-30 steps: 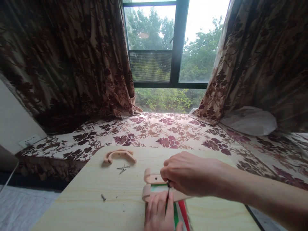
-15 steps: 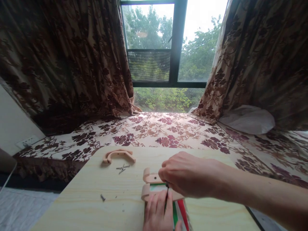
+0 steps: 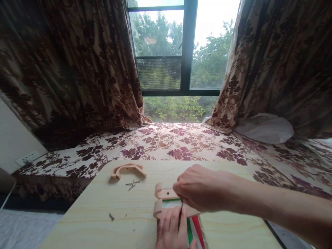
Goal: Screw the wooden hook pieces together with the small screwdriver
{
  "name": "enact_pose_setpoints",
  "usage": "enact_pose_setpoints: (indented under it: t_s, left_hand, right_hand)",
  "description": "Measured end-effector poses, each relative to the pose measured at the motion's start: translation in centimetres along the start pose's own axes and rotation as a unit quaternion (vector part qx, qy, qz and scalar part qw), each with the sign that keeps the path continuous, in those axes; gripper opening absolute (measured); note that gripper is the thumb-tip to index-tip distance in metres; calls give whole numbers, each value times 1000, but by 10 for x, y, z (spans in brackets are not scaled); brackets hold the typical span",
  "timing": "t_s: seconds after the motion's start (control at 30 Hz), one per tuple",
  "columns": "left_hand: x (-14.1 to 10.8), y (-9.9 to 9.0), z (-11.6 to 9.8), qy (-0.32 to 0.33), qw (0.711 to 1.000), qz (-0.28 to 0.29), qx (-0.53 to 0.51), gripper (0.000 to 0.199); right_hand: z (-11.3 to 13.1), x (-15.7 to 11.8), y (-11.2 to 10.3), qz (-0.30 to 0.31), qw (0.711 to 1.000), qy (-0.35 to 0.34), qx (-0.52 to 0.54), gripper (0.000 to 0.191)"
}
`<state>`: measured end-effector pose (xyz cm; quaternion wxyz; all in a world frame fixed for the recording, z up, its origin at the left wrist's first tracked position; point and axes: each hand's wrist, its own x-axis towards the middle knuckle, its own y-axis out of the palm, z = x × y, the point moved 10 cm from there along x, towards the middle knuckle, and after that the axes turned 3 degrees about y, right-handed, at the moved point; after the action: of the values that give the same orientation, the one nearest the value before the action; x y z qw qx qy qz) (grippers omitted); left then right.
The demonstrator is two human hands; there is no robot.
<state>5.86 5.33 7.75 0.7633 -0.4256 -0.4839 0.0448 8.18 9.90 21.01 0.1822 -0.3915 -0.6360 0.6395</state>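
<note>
Through the head camera I have my right hand (image 3: 194, 188) closed in a fist around a thin dark tool (image 3: 181, 204), whose shaft slants out below the curled fingers. My left hand (image 3: 172, 226) lies palm down just below it, fingers nearly straight and side by side, thumb apart on the right. The tool's lower end runs down among those fingers, and I cannot tell whether they grip it or simply rest around it.

Under my hands, near the front edge of the view, two round-ended wooden pieces lie side by side on the bench (image 3: 98, 214). The upper wooden piece (image 3: 162, 192) shows a dark spot near its left end; the lower wooden piece (image 3: 157, 209) is partly covered by the left fingers. Beneath them I see a flat item (image 3: 197, 226) in green, white and red.

Farther back on the left, two curved wooden pieces (image 3: 129, 169) lie together, with a small heap of screws (image 3: 133, 184) just in front. One more screw (image 3: 111, 217) lies apart, nearer me. Beyond the bench, a flowered cover (image 3: 178, 141) stretches to the window (image 3: 185, 91).
</note>
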Motion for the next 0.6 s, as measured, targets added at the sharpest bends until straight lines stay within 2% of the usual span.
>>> enact_pose_setpoints:
  t_s: [0.2,0.33,0.47,0.6]
  left_hand:
    - [1,-2,1,-4,1000,0,-12,43]
    - [1,-3,1,-3,1000,5,-28,42]
    - [2,-5,1,-2,999,8,-35,43]
    - [5,-9,0,-3,999,3,-32,41]
  right_hand:
    - [-6,-3,-2,-10,1000,29,-3,14]
    - [-2,-5,-10,-28,1000,-8,0,15]
    - [1,-3,-5,-13,999,-26,12,14]
    - [-7,1,-2,-13,1000,4,17,18]
